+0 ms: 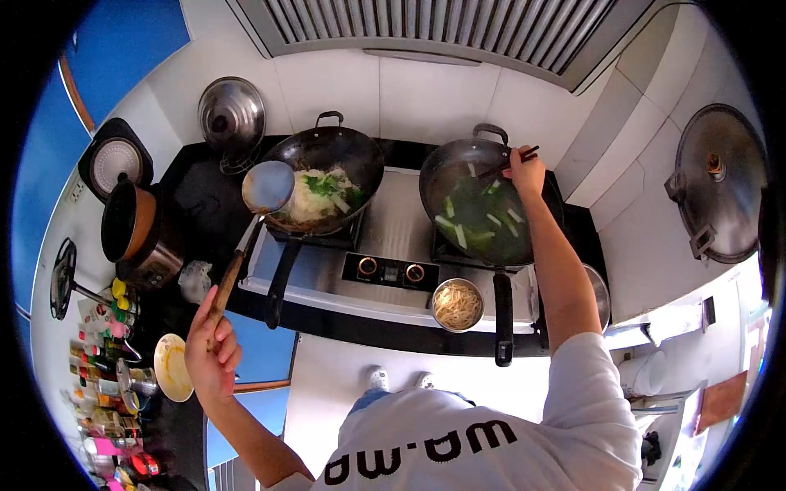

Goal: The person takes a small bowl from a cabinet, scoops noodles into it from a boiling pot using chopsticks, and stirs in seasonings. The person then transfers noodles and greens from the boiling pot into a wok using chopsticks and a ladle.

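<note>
My left hand is closed around the wooden handle of a wok ladle. Its round metal head hangs over the left edge of the left wok, which holds a pale mass, perhaps noodles or egg, with green pieces. Over the right wok, my right hand grips a pair of chopsticks that slant down into it. Green leaves and pale stalks lie in liquid there. The chopstick tips are hard to make out.
A metal bowl of pale strands sits at the stove's front edge, between the two wok handles. A yellow-streaked plate, a pot and several seasoning bottles line the left counter. Lids hang on the walls.
</note>
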`<state>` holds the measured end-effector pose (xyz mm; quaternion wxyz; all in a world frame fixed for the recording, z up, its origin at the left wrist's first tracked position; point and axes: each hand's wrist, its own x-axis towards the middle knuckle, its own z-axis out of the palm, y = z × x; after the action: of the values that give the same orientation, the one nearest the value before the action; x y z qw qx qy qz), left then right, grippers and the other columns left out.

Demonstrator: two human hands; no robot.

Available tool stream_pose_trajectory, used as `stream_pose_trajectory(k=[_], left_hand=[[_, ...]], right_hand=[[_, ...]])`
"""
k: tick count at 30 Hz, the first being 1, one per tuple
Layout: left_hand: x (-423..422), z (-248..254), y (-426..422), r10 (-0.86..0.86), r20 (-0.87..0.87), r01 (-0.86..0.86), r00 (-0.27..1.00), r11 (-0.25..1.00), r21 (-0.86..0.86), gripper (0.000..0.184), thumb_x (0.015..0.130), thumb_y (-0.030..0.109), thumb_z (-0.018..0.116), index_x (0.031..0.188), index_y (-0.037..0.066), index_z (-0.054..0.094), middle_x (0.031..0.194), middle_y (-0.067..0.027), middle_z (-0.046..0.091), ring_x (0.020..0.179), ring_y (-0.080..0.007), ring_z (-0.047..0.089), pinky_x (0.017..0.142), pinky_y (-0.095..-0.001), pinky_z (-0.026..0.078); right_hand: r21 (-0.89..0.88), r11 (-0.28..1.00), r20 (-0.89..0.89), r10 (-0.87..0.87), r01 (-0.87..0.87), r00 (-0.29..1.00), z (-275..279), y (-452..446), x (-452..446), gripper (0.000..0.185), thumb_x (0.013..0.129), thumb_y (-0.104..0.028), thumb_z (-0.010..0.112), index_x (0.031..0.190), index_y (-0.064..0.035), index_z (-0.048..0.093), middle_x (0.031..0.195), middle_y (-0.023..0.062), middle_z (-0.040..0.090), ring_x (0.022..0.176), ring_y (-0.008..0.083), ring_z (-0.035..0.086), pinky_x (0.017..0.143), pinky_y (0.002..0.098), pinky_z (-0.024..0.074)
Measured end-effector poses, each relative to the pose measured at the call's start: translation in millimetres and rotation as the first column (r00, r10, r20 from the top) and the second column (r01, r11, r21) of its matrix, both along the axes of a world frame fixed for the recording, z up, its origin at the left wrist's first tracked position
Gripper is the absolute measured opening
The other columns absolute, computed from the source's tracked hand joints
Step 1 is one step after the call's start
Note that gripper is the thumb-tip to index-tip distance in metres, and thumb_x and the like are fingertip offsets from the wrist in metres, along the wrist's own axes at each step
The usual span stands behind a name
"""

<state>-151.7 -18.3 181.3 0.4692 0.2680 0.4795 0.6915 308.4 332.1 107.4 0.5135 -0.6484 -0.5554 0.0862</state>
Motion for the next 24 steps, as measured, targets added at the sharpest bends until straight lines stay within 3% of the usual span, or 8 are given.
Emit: stream_pose_trajectory(k=[2,6,9,12,14,16,21,24], left_hand=[[0,1,-1,-0.039,0.004,0.039,0.999,0.999,0.024,0.049,0.083,0.019,0.044,0.128,0.003,0.037,0.063,0.0034,0.038,0.040,-0.0016,0.028,0.030,-0.0146,0.022],[1,0,-2,-0.045,0.004,0.045,0.999,0.998,0.037,0.049,0.083,0.018,0.044,0.129,0.003,0.036,0.064,0.0032,0.039,0.040,-0.0016,0.028,0.030,-0.0146,0.022],[1,0,-3,-0.034,0.030,0.033,0.999,0.998,0.046,0.049,0.083,0.017,0.043,0.129,0.002,0.036,0.064,0.0029,0.039,0.040,-0.0017,0.028,0.030,-0.0145,0.023],[-1,1,-6,-0.012,0.021,0.011,1.000,0.999,0.031,0.049,0.083,0.017,0.043,0.129,0.002,0.036,0.064,0.0026,0.040,0.040,-0.0019,0.029,0.030,-0.0144,0.023],[-2,1,-10,-0.014,0.032,0.012,0.999,0.999,0.044,0.048,0.083,0.017,0.042,0.129,0.002,0.036,0.064,0.0026,0.040,0.040,-0.0019,0.029,0.031,-0.0142,0.024],[-3,2,-13,-0.004,0.012,0.004,1.000,0.999,0.039,0.048,0.083,0.018,0.042,0.129,0.002,0.036,0.064,0.0026,0.040,0.040,-0.0018,0.029,0.031,-0.0142,0.024],[-5,1,-16,0.015,0.000,-0.015,1.000,0.999,0.032,0.048,0.084,0.018,0.041,0.129,0.002,0.036,0.063,0.0030,0.039,0.040,-0.0015,0.029,0.031,-0.0141,0.023],[-7,-3,-14,0.004,0.011,-0.005,1.000,0.999,0.054,0.048,0.084,0.018,0.042,0.129,0.002,0.036,0.063,0.0031,0.039,0.040,-0.0014,0.029,0.031,-0.0140,0.023]], right_hand=[[-0.024,0.998,-0.101,0.050,-0.053,0.994,15,-7,1,0.035,0.085,-0.033,0.049,0.076,0.0003,0.057,0.057,0.0116,0.059,0.051,0.0238,0.060,0.055,0.0320,0.0484],[-0.032,0.996,0.005,0.086,-0.086,0.996,36,-11,-5,0.035,0.084,-0.033,0.050,0.077,0.0010,0.058,0.060,0.0133,0.060,0.054,0.0257,0.060,0.055,0.0337,0.0474],[-0.063,0.990,0.332,0.140,-0.126,0.933,26,-4,-13,0.039,0.083,-0.035,0.053,0.077,0.0026,0.057,0.060,0.0185,0.057,0.061,0.0332,0.058,0.057,0.0383,0.0461],[-0.181,0.980,0.337,0.137,-0.079,0.931,19,-7,-18,0.032,0.086,-0.032,0.049,0.081,-0.0013,0.052,0.057,0.0089,0.058,0.054,0.0186,0.059,0.054,0.0323,0.0449],[-0.097,0.990,0.326,0.129,-0.103,0.936,20,-5,-18,0.030,0.086,-0.030,0.050,0.079,-0.0013,0.052,0.057,0.0090,0.057,0.053,0.0182,0.059,0.053,0.0313,0.0453],[-0.105,0.972,0.116,0.222,-0.210,0.968,37,-11,-16,0.035,0.084,-0.030,0.052,0.069,0.0024,0.055,0.055,0.0141,0.057,0.053,0.0269,0.058,0.055,0.0354,0.0461],[-0.160,0.957,0.281,0.279,-0.242,0.918,91,-20,-38,0.029,0.084,-0.026,0.052,0.074,0.0004,0.054,0.055,0.0100,0.058,0.050,0.0182,0.060,0.052,0.0324,0.0459],[-0.080,0.940,0.166,0.340,-0.331,0.926,122,-37,-77,0.024,0.086,-0.023,0.051,0.079,-0.0004,0.050,0.061,0.0068,0.056,0.051,0.0139,0.059,0.050,0.0277,0.0456]])
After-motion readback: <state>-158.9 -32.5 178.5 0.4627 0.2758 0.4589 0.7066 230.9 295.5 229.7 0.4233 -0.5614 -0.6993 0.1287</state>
